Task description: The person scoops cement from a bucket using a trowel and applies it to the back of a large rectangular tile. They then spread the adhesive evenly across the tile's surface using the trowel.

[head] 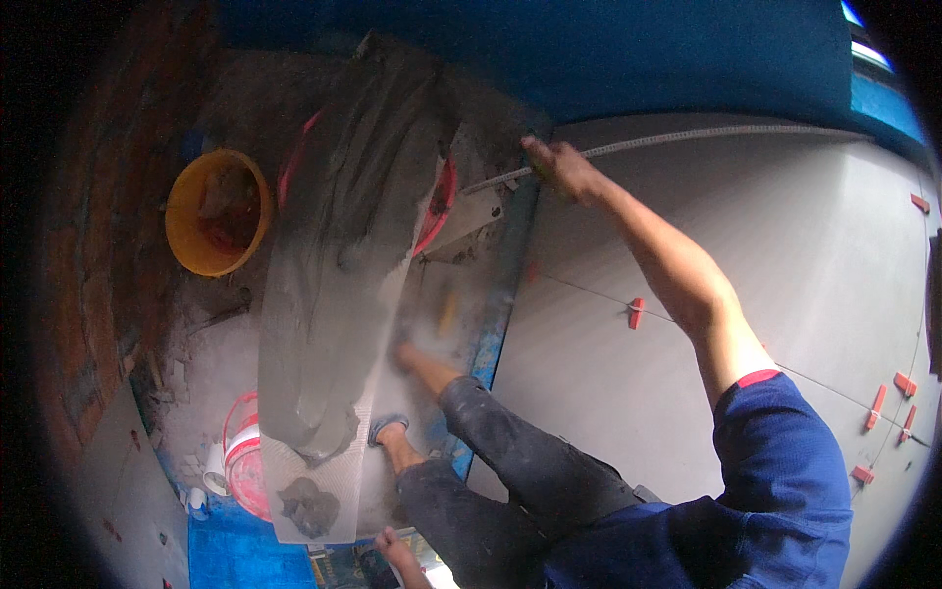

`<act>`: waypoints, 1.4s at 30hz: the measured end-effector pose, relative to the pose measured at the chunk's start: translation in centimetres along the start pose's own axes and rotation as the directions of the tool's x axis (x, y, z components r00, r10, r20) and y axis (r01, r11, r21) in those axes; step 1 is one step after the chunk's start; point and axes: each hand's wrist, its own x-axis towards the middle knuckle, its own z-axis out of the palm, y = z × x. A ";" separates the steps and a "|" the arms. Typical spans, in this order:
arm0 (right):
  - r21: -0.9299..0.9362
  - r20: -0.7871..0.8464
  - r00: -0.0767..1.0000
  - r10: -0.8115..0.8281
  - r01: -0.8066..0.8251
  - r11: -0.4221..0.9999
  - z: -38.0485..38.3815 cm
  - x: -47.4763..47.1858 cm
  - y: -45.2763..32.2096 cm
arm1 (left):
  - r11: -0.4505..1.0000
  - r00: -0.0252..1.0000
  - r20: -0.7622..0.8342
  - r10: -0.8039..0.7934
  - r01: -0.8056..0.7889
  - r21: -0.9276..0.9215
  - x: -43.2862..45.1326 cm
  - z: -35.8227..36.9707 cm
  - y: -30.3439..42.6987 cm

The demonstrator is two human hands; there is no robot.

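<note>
My right hand (563,169) reaches out at the upper middle, closed on a thin white measuring tape (684,138) with graduation marks. The tape runs past both sides of the hand, over grey tiles (603,412) on the right. At the bottom edge, my left hand (394,548) shows partly, its fingers curled; whether it holds anything is unclear. It is near the lower end of a long tile (375,397). Thick grey mortar (324,339) coats most of that tile, with combed ridges and a loose lump at its near end. A pink bucket (438,206) shows beneath the tile.
A yellow bucket (218,213) stands left of the coated tile. Another pink bucket (246,475) with a handle is partly under its near end. Red levelling wedges (636,313) sit along the grey tiles' joints. A blue wall (589,59) spans the top; rubble lies on the floor.
</note>
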 end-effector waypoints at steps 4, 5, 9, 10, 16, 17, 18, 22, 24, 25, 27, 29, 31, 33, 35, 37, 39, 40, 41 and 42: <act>-0.036 0.295 0.951 0.090 -0.083 0.996 6.8 -3.5 2.6 | 0.999 0.999 -0.022 -0.034 0.033 -0.024 -0.8 1.2 2.4; -0.006 0.378 0.923 0.075 -0.079 0.997 9.0 -4.9 3.3 | 0.998 0.999 -0.025 -0.048 0.047 -0.031 -0.8 1.5 2.7; 0.046 0.522 0.853 -0.011 -0.016 0.999 15.9 -11.6 2.7 | 0.999 1.000 0.004 -0.031 0.031 -0.042 -1.5 1.6 5.4; 0.034 0.561 0.827 0.031 -0.061 0.998 17.1 -12.8 2.6 | 0.999 1.000 -0.010 -0.027 0.027 -0.031 -1.2 1.8 5.2; -0.697 0.384 0.897 -0.217 0.436 0.569 13.0 -10.2 -0.5 | 0.995 0.999 -0.048 -0.026 0.021 -0.099 -0.9 0.3 1.8; -0.700 0.256 0.950 -0.178 0.309 0.644 12.1 -9.2 -1.8 | 0.999 0.999 -0.031 0.014 -0.015 -0.040 -0.5 -0.1 0.7; -0.681 0.127 0.984 -0.125 0.178 0.711 11.4 -8.3 -2.5 | 0.999 0.998 -0.049 0.027 -0.029 -0.028 -0.4 -0.1 -0.3; -0.263 0.130 0.991 -0.028 0.062 0.963 10.7 -7.4 -3.1 | 0.997 0.997 -0.057 0.043 -0.047 -0.066 -0.3 0.9 -0.9; -0.104 0.215 0.977 -0.013 0.036 0.994 14.1 -9.6 -2.2 | 0.996 0.999 -0.036 0.040 -0.043 -0.081 -0.3 1.3 0.2; -0.076 0.267 0.953 -0.144 0.170 0.982 15.9 -11.0 -1.2 | 0.996 0.999 -0.019 0.047 -0.048 -0.069 -0.1 1.4 0.2; 0.109 0.522 0.852 -0.035 -0.026 0.994 20.7 -15.2 -0.7 | 0.996 0.999 -0.001 0.050 -0.050 -0.073 0.4 1.0 -1.7; 0.119 0.670 0.738 -0.080 0.001 0.993 24.9 -20.9 -3.3 | 0.994 0.999 -0.014 0.036 -0.037 -0.108 1.1 0.6 -4.8; -0.002 0.594 0.804 -0.030 0.040 0.999 31.0 -22.9 1.4 | 0.992 1.000 0.016 0.008 -0.006 -0.125 1.8 -0.1 -5.0; -0.164 0.506 0.850 -0.142 0.257 0.952 32.3 -24.4 2.4 | 0.988 0.999 0.035 -0.020 0.025 -0.151 1.7 -1.6 -6.7; -0.409 0.419 0.893 -0.166 0.349 0.843 32.3 -25.8 0.7 | 0.978 0.999 0.033 -0.037 0.043 -0.203 2.2 -4.1 -9.5; -0.507 0.260 0.959 -0.113 0.235 0.829 30.0 -25.0 0.1 | 0.992 0.996 -0.085 0.033 -0.043 -0.121 1.9 -6.1 -11.5; -0.303 0.205 0.978 -0.028 0.091 0.949 27.7 -21.9 0.1 | 0.991 0.987 -0.146 0.062 -0.078 -0.107 2.4 -8.1 -16.1; -0.175 0.240 0.970 0.037 0.006 0.985 26.2 -20.8 0.4 | 0.994 0.993 -0.108 0.047 -0.057 -0.098 1.9 -8.4 -16.5; 0.073 0.269 0.956 0.117 -0.141 0.987 25.4 -21.2 0.2 | 0.996 0.997 -0.069 0.033 -0.038 -0.084 1.4 -9.1 -16.1; 0.309 0.314 0.931 0.186 -0.285 0.907 25.0 -21.7 0.1 | 0.997 0.999 -0.029 0.017 -0.019 -0.072 1.0 -9.7 -15.6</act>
